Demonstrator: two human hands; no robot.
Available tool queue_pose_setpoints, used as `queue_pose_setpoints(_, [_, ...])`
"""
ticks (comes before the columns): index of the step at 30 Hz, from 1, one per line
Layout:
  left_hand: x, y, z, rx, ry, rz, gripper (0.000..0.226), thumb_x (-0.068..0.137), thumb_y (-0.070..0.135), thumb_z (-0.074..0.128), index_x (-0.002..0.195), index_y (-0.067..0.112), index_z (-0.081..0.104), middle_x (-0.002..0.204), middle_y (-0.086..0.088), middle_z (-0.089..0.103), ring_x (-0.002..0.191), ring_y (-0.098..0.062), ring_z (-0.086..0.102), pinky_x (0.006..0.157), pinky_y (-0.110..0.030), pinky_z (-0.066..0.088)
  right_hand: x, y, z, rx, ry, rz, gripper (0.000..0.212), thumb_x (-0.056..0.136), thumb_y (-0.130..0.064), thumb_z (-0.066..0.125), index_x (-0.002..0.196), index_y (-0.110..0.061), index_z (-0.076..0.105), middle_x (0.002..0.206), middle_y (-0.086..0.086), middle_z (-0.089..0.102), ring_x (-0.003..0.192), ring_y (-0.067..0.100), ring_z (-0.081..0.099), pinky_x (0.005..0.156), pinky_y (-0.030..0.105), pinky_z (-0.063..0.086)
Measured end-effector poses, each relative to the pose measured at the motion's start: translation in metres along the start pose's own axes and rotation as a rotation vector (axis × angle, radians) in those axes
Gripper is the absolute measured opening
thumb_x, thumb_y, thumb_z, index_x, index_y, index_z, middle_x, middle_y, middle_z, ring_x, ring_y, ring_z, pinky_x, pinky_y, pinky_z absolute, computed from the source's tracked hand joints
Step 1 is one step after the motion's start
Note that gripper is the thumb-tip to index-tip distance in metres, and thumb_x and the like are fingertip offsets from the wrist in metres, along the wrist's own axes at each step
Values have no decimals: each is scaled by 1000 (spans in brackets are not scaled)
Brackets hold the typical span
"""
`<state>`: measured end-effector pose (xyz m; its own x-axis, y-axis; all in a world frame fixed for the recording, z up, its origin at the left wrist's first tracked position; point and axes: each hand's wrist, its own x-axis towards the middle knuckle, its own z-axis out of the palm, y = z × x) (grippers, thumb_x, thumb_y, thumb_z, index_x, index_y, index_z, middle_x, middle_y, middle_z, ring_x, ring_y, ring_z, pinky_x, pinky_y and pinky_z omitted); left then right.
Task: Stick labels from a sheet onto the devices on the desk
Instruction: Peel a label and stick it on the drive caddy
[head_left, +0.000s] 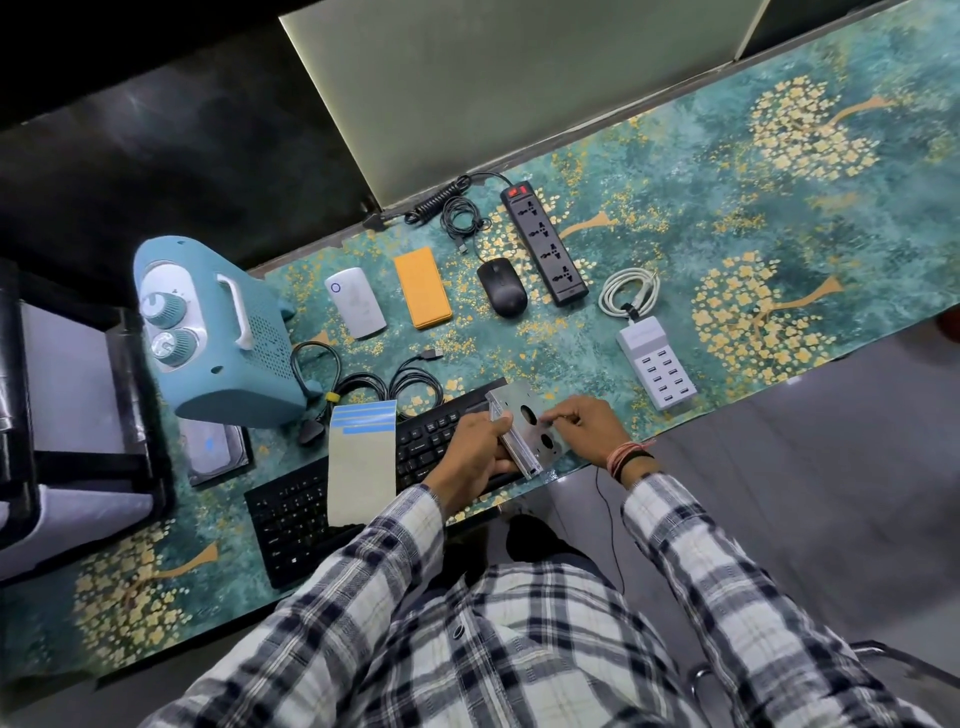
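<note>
My left hand (475, 447) grips a flat silver metal device with round holes (524, 415), held tilted above the right end of the black keyboard (311, 509). My right hand (584, 423) pinches its fingertips on the device's top face, near a hole; whether a label is under them I cannot tell. The label sheet (361, 462), with blue strips along its top, lies across the keyboard to the left of my hands.
On the patterned desk mat (727, 218) lie a teal heater (218, 338), white router (356, 304), orange power bank (422, 287), black mouse (502, 287), black power strip (544, 241), white USB charger hub (657, 364), coiled cables (374, 384) and a hard drive (213, 452).
</note>
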<state>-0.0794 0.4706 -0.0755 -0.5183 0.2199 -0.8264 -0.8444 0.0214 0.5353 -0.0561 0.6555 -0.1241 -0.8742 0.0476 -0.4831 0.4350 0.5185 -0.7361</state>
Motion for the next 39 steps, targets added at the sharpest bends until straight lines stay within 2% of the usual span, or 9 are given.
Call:
queue_pose_setpoints(6, [-3, 1, -3, -1, -8, -7, 24, 107, 15, 48, 114, 1, 66, 107, -20, 77, 100, -40, 74, 89, -63, 56, -6, 13, -8, 6, -40, 44, 34, 79, -1, 53, 73, -20, 80, 71, 6, 73, 60, 33, 61, 62, 46, 56])
queue_pose_setpoints(12, [-5, 13, 11, -22, -137, 47, 53, 105, 42, 51, 125, -7, 59, 119, -28, 70, 109, -43, 70, 96, -54, 57, -18, -2, -17, 395, -110, 41, 31, 89, -13, 64, 119, -19, 69, 112, 6, 72, 98, 15, 68, 85, 34, 58])
queue_pose_setpoints(15, [-2, 21, 24, -11, -203, 12, 80, 96, 67, 46, 142, 2, 51, 144, -22, 55, 130, -37, 58, 108, -47, 50, -22, -13, -27, 519, -35, 43, 31, 92, -33, 67, 121, -23, 67, 114, 0, 72, 104, 12, 68, 87, 32, 56])
queue_pose_setpoints(18, [-1, 21, 37, -1, -182, -13, 81, 99, 67, 36, 147, 3, 43, 141, -10, 52, 130, -28, 54, 113, -41, 45, -21, -9, -35, 519, 143, 26, 27, 90, -29, 71, 116, -20, 70, 106, 6, 74, 97, 18, 70, 84, 35, 57])
queue_pose_setpoints(21, [5, 14, 45, 30, -148, -20, 89, 98, 68, 37, 158, 3, 24, 165, -12, 26, 151, -34, 28, 122, -47, 31, -18, 4, -39, 379, 287, 37, 19, 89, -19, 65, 108, -18, 71, 100, 4, 74, 92, 21, 69, 82, 38, 57])
queue_pose_setpoints(24, [5, 7, 52, 35, -128, -25, 90, 99, 67, 39, 162, 8, 12, 170, -8, 9, 156, -29, 16, 124, -46, 26, -13, 21, -42, 291, 335, 126, 21, 89, -20, 59, 107, -21, 70, 100, 1, 74, 93, 22, 69, 84, 40, 58])
queue_pose_setpoints(29, [7, 0, 57, 14, -129, -27, 74, 103, 60, 35, 158, 10, 30, 161, -1, 37, 149, -21, 34, 121, -40, 27, -2, 39, -39, -21, 297, 169, 17, 92, -15, 56, 103, -8, 67, 98, 13, 71, 89, 33, 64, 81, 38, 53])
queue_pose_setpoints(33, [8, -1, 58, -15, -101, -19, 80, 102, 60, 39, 159, 6, 23, 166, -8, 28, 152, -25, 28, 124, -42, 27, 5, 40, -36, -179, 294, 184, 15, 92, -13, 53, 96, -3, 63, 95, 21, 66, 91, 37, 59, 74, 36, 43])
queue_pose_setpoints(39, [6, -2, 57, -44, -69, -7, 82, 104, 56, 39, 159, 1, 16, 167, -11, 22, 153, -29, 26, 124, -43, 27, 6, 29, -35, -347, 274, 207, 23, 93, -14, 49, 106, 2, 59, 108, 26, 59, 106, 42, 54, 90, 44, 46])
